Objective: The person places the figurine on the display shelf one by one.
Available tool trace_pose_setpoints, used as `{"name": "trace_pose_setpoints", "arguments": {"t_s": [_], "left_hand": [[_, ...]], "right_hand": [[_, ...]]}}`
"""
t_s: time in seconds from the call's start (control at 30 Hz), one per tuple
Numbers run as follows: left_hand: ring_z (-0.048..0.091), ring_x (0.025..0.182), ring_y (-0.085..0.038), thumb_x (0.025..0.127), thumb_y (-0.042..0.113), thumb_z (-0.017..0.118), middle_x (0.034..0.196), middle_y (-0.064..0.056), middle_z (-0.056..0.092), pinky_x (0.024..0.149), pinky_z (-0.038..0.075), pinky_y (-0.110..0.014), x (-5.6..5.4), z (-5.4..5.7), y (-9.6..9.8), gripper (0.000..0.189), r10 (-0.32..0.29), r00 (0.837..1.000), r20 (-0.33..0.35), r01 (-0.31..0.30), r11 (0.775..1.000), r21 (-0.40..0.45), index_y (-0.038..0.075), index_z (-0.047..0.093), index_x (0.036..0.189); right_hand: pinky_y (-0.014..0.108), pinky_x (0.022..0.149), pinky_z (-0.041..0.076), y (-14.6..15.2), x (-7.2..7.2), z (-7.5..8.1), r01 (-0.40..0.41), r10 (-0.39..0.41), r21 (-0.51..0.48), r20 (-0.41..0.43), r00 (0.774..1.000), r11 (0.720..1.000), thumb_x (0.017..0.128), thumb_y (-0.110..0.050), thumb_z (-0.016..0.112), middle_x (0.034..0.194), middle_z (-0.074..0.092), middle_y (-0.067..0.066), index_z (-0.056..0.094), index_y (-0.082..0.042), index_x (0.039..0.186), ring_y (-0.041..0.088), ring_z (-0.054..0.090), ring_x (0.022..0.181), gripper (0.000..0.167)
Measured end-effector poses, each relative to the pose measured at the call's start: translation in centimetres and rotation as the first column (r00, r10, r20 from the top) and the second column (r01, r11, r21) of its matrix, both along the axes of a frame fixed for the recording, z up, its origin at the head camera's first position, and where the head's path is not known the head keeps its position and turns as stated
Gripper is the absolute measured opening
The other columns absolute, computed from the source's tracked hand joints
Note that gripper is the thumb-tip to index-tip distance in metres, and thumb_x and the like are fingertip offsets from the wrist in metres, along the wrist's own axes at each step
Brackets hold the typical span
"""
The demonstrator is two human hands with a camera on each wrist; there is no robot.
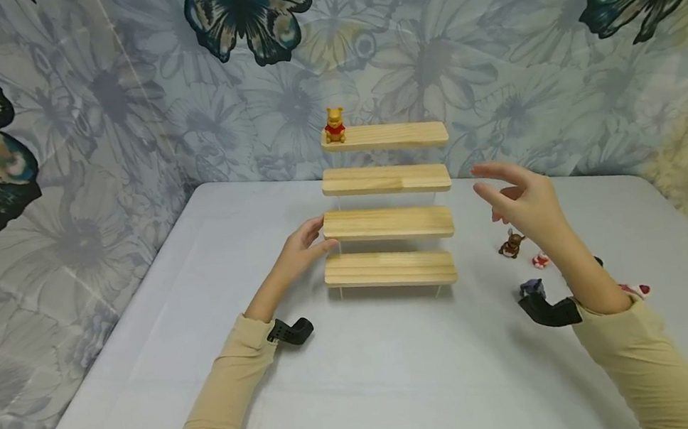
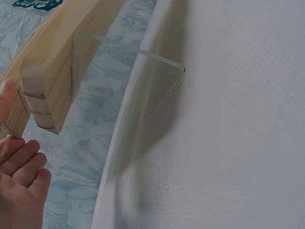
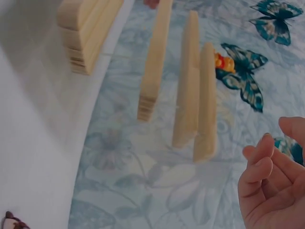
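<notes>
A tiered display stand of several pale wooden boards (image 1: 387, 225) on clear supports stands mid-table. My left hand (image 1: 298, 252) holds the left end of the second board from the bottom. In the left wrist view the thumb (image 2: 6, 98) lies on one side of that board and the fingertips touch its other side. A yellow bear figurine in a red top (image 1: 334, 126) sits at the left end of the top board. To the right of the stand, my right hand (image 1: 526, 203) is raised, holding nothing, its fingers loosely bent and the thumb apart.
Beneath the right hand and forearm lie small figurines: a brown one (image 1: 511, 244), a red-and-white one (image 1: 540, 260) and a grey one (image 1: 531, 287). Another red-and-white piece (image 1: 633, 290) is partly hidden by the forearm. A butterfly-print cloth (image 1: 292, 106) hangs behind the white table (image 1: 377, 382).
</notes>
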State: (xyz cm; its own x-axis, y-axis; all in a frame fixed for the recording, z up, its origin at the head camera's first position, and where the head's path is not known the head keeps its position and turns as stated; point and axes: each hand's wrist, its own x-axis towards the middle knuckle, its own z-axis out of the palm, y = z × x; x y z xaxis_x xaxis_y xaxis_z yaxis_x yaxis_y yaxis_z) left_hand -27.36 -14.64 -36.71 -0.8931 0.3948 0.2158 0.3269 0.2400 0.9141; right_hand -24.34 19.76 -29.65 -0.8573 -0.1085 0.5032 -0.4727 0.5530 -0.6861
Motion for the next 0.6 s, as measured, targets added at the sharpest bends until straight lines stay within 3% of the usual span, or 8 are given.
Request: {"name": "trace_pose_setpoints", "arguments": {"t_s": [0.17, 0.37, 0.5, 0.6], "left_hand": [[0.03, 0.126, -0.028, 0.087, 0.009, 0.06, 0.136, -0.021, 0.032, 0.103, 0.024, -0.032, -0.3, -0.3, -0.3, 0.057, -0.009, 1.0, -0.009, 0.009, 1.0, 0.023, -0.008, 0.031, 0.134], [0.03, 0.126, -0.023, 0.086, 0.018, 0.063, 0.138, -0.016, 0.032, 0.102, 0.024, -0.027, -1.5, -2.0, -0.5, 0.062, 0.009, 1.0, -0.002, -0.009, 1.0, 0.01, -0.003, 0.032, 0.136], [0.031, 0.126, -0.021, 0.085, 0.023, 0.064, 0.138, -0.014, 0.033, 0.101, 0.026, -0.027, -2.1, -2.8, -0.6, 0.064, 0.027, 1.0, -0.014, -0.027, 1.0, -0.006, -0.001, 0.033, 0.136], [0.032, 0.125, -0.021, 0.084, 0.024, 0.064, 0.138, -0.014, 0.034, 0.101, 0.026, -0.027, -2.3, -3.0, -0.5, 0.065, 0.026, 1.0, -0.013, -0.026, 1.0, -0.003, -0.001, 0.034, 0.135]], "right_hand": [[0.02, 0.036, 0.036, 1.0, 0.9, -1.1, -0.011, 0.011, -0.016, -0.031, 0.999, 1.0, 0.088, -0.018, 0.059, 0.112, 0.059, 0.011, 0.061, -0.009, 0.116, 0.009, 0.05, 0.042, 0.029], [0.02, 0.045, 0.035, 2.5, 1.9, -1.9, 0.071, -0.07, 0.067, -0.022, 0.997, 0.995, 0.086, -0.021, 0.062, 0.111, 0.06, 0.011, 0.062, -0.011, 0.115, 0.006, 0.05, 0.063, 0.031], [0.035, 0.043, 0.031, 6.4, -0.3, -6.0, 0.154, -0.156, 0.126, 0.006, 0.988, 0.98, 0.084, -0.031, 0.064, 0.112, 0.061, -0.003, 0.062, -0.022, 0.117, 0.009, 0.043, 0.07, 0.034], [0.038, 0.048, 0.031, 9.5, -2.2, -9.5, 0.191, -0.196, 0.165, 0.017, 0.98, 0.968, 0.082, -0.034, 0.065, 0.113, 0.059, -0.009, 0.06, -0.027, 0.119, 0.012, 0.043, 0.077, 0.037]]}}
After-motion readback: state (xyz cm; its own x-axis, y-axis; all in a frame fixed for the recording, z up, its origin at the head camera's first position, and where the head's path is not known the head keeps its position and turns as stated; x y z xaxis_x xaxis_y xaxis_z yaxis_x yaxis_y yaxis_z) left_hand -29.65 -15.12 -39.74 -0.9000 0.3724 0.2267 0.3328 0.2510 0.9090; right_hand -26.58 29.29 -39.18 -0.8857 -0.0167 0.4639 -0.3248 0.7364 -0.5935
